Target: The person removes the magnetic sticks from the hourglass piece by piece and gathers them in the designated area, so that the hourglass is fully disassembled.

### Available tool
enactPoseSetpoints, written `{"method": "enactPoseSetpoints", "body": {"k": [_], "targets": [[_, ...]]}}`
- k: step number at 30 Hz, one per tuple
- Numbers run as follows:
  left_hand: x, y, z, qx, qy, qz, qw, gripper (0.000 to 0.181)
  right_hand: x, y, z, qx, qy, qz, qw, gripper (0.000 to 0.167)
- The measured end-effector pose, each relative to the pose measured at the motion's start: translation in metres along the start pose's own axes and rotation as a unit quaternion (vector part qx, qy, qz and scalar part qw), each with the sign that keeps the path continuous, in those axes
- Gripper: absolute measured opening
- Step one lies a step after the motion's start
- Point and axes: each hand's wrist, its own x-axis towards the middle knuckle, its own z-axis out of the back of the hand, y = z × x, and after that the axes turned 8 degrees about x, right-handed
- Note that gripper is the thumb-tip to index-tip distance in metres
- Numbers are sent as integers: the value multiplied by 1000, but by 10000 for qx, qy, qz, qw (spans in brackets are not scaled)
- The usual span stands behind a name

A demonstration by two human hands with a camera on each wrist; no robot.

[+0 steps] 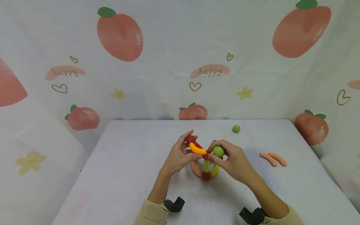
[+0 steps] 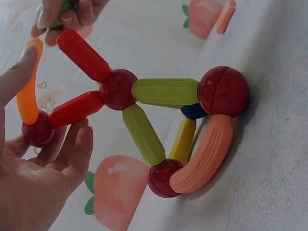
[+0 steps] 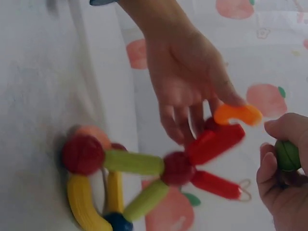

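A magnetic-looking rod-and-ball structure stands on the table, with red balls, green rods (image 2: 166, 91), a salmon curved rod (image 2: 204, 159) and yellow curved rods (image 3: 85, 204) at its base. Two red rods (image 2: 83, 55) rise from its upper red ball (image 2: 118, 90). My left hand (image 1: 177, 157) holds the outer red ball (image 2: 38, 129) on one red rod's end, its thumb against the orange curved rod (image 1: 197, 149) attached there. Just right of it, my right hand (image 1: 234, 161) grips a green ball (image 1: 218, 151) between thumb and fingers, apart from the orange rod in the right wrist view.
Another green ball (image 1: 236, 128) lies near the table's back edge. Two salmon curved rods (image 1: 277, 158) rest side by side at the right. Behind the white table (image 1: 121, 187) hangs a fruit-print cloth (image 1: 163, 47).
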Motion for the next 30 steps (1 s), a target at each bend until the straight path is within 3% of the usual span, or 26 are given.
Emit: {"method": "enactPoseSetpoints", "body": {"k": [6, 10, 13, 16, 21, 26, 30], "targets": [[0, 1, -2, -44, 1, 100, 9999, 84, 11, -34, 35, -932, -593, -427, 9930, 34], [-2, -1, -2, -64, 27, 129, 9999, 85, 20, -78, 58, -1283, -894, -1357, 9783, 42], [-2, -2, -1, -90, 31, 91, 9999, 86, 25, -109, 72, -1209, -1014, -2256, 9614, 51], [-1, -2, 0, -114, 23, 41, 9999, 85, 29, -134, 82, -1128, -1064, -2781, 9480, 50], [-1, 0, 2, -151, 12, 39, 9999, 85, 35, -162, 82, -1081, -1004, -3096, 9394, 48], [0, 1, 1, -194, 35, 2, 9998, 84, 39, -173, 79, -966, -977, -3291, 9342, 49], [0, 2, 1, -190, 75, 99, 9997, 84, 40, -177, 78, -920, -674, -3447, 9318, 55]]}}
